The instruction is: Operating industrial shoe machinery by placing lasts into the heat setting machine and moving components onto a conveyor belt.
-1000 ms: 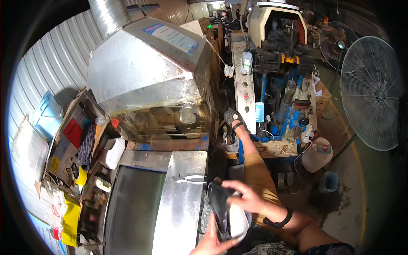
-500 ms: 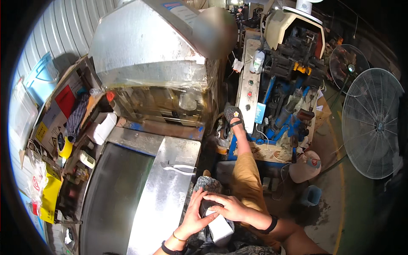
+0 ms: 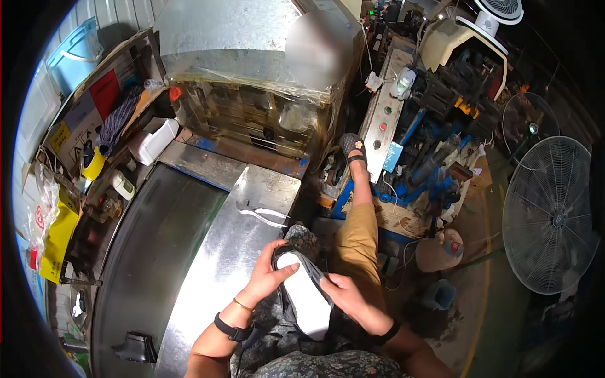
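On my lap a white, sole-shaped shoe last point(image 3: 302, 296) lies bottom up, with a dark shoe upper point(image 3: 313, 271) around its edge. My left hand point(image 3: 268, 274) grips its far end, thumb on the white face and fingers round the dark edge. At the right side my right hand point(image 3: 346, 295) pinches the upper's loose edge between thumb and fingers. Pincers with pale handles point(image 3: 261, 213) lie untouched on the metal plate point(image 3: 220, 264) to my left.
Left of the plate runs a dark conveyor belt point(image 3: 157, 239) carrying a black boot-shaped piece point(image 3: 135, 348). A cluttered shelf point(image 3: 107, 183) borders it. Ahead stands a metal housing point(image 3: 233, 63). A machine with blue parts point(image 3: 416, 164) and a large fan point(image 3: 554, 217) are at right.
The white last's sole face has turned more into view. My hands have moved apart to its two sides, and the view has shifted, bringing the black boot-shaped piece into sight.
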A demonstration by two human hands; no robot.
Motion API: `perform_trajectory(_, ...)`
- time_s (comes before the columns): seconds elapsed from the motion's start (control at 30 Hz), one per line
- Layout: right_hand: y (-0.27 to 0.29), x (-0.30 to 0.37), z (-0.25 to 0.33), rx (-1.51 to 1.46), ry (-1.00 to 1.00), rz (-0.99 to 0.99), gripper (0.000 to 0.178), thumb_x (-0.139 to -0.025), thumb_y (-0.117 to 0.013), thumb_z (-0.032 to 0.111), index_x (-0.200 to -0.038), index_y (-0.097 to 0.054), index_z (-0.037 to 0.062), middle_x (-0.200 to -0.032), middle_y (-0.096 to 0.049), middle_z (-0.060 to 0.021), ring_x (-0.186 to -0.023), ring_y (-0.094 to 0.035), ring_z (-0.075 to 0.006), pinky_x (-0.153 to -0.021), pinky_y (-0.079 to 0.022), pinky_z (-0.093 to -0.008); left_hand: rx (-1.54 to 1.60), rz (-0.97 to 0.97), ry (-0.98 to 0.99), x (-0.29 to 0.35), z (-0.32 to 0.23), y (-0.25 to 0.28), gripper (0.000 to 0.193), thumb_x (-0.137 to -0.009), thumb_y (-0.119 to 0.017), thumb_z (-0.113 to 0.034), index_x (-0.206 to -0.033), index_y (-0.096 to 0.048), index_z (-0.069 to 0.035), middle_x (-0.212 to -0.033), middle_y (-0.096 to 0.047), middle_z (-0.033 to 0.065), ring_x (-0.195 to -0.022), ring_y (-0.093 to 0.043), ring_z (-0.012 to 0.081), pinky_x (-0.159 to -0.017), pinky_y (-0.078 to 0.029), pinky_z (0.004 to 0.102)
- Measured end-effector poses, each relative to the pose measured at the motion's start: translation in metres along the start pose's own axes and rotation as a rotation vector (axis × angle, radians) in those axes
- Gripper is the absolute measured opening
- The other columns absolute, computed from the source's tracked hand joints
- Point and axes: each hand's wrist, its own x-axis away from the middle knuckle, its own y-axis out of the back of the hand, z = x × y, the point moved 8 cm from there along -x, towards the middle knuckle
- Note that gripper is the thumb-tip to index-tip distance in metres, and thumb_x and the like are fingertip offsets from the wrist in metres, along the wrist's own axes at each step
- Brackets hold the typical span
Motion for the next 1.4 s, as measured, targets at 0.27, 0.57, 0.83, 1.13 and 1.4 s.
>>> perform_trajectory(0.27, -0.011, -0.010, -0.081, 0.014, -0.386, 0.077, 0.058, -0.102, -0.028, 0.050, -0.112, -0.060, 0.0026, -0.099, -0.068, -0.0140, -0.088, -0.064, -0.0273, -0.080, -0.049, -0.0382, 0.080, -0.052, 0.053, 0.018, 0.012, -0.001, 0.059, -0.080, -0.075, -0.011, -0.129, -0.044, 0.000, -0.117, -0.053, 0.0116, -0.107, -0.053, 0.0192, -0.092, -0.046, 0.0319)
perform_trajectory(0.57, -0.014, -0.029, -0.006, 1.160, 0.047, -0.027, 0.035, -0.100, -0.043, 0.024, -0.120, -0.053, -0.0028, -0.102, -0.063, -0.0264, -0.091, -0.064, -0.0396, -0.080, -0.051, -0.0461, 0.037, -0.044, 0.055, -0.009, 0.037, -0.007, 0.061, -0.079, -0.076, -0.015, -0.128, -0.044, 0.004, -0.116, -0.053, 0.0159, -0.105, -0.054, 0.0210, -0.089, -0.046, 0.0314)
perform_trajectory(0.83, -0.016, -0.016, -0.044, -0.303, -0.059, -0.042, 0.060, -0.102, -0.041, 0.033, -0.147, -0.022, -0.0029, -0.145, -0.039, -0.0181, -0.132, -0.039, -0.0234, -0.109, -0.030, -0.0347, 0.932, 0.060, 0.169, 0.001, 0.057, -0.024, 0.058, -0.098, -0.046, -0.032, -0.143, -0.034, 0.003, -0.148, -0.037, 0.0155, -0.139, -0.032, 0.0249, -0.115, -0.022, 0.0355)
perform_trajectory(1.13, -0.060, -0.020, -0.011, 0.254, 0.055, -0.136, 0.066, -0.102, -0.039, 0.032, -0.145, -0.012, -0.0097, -0.129, -0.047, -0.0355, -0.122, -0.049, -0.0424, -0.100, -0.039, -0.0413, -1.275, -0.177, -0.173, 0.010, -0.023, -0.002, 0.025, -0.091, -0.053, -0.021, -0.093, -0.056, 0.004, -0.070, -0.063, 0.0174, -0.060, -0.065, 0.0328, -0.054, -0.053, 0.0396)
perform_trajectory(1.4, -0.053, -0.023, -0.016, 0.451, 0.230, -0.340, 0.061, -0.100, -0.042, 0.028, -0.145, -0.017, -0.0055, -0.130, -0.045, -0.0373, -0.119, -0.048, -0.0501, -0.098, -0.041, -0.0487, -0.728, -0.264, -0.026, 0.041, 0.020, 0.002, 0.044, -0.101, -0.038, -0.025, -0.131, -0.043, 0.008, -0.102, -0.064, 0.0262, -0.096, -0.062, 0.0385, -0.087, -0.048, 0.0414)
